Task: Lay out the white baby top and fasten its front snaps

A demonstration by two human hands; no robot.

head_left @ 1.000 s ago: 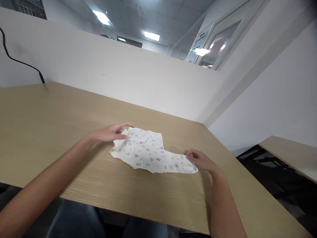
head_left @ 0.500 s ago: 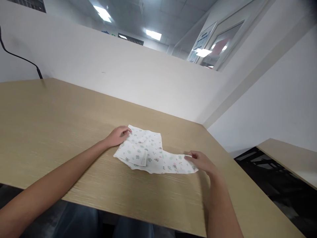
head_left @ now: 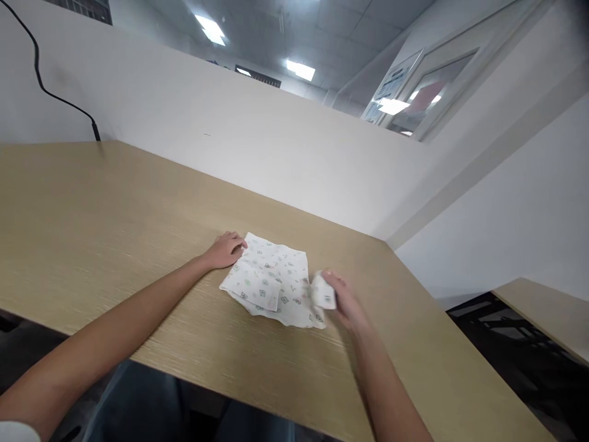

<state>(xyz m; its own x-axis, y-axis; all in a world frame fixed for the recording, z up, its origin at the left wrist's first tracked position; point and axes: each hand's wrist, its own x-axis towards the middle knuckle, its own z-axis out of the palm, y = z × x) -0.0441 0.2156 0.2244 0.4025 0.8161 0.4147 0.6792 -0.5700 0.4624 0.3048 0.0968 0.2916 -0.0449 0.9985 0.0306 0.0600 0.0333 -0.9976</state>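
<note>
A small white baby shirt (head_left: 276,264) with a pale printed pattern lies on the wooden table. Its left sleeve (head_left: 264,294) is folded in across the body. At the far left corner, my left hand (head_left: 226,250) rests on the table, its bent fingers and thumb gripping the shirt's edge. My right hand (head_left: 347,301), slightly blurred, is closed on the end of the right sleeve (head_left: 323,291), which is lifted and doubled back toward the body. The fingertips under the cloth are hidden.
A white partition (head_left: 257,147) rises along the table's back edge. A black cable (head_left: 69,101) hangs down at the far left. To the right, beyond the table edge, are a dark gap (head_left: 510,344) and another wooden surface (head_left: 547,301).
My right hand has lifted the outstretched right sleeve and carried it left, toward the shirt's body. My left hand stays at the far left corner. The view has shifted slightly.
</note>
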